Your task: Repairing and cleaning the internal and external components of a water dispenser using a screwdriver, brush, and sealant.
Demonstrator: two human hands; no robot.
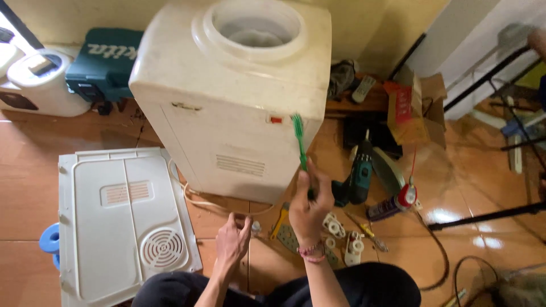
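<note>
A cream water dispenser (227, 102) stands on the tiled floor with its open top basin facing up. My right hand (310, 204) grips a green toothbrush (299, 139) by its handle, bristles up against the dispenser's front right edge near a small red switch (276, 120). My left hand (232, 239) rests low near the dispenser's bottom edge, fingers partly curled, close to a pale cord (210, 203) on the floor; it appears to hold nothing.
A detached white back panel (119, 222) lies at left. A teal cordless drill (358, 176), a spray can (392, 206), white tap parts (341, 233) and a screwdriver lie at right. A teal tool case (105, 62) and cardboard box (412, 108) sit behind.
</note>
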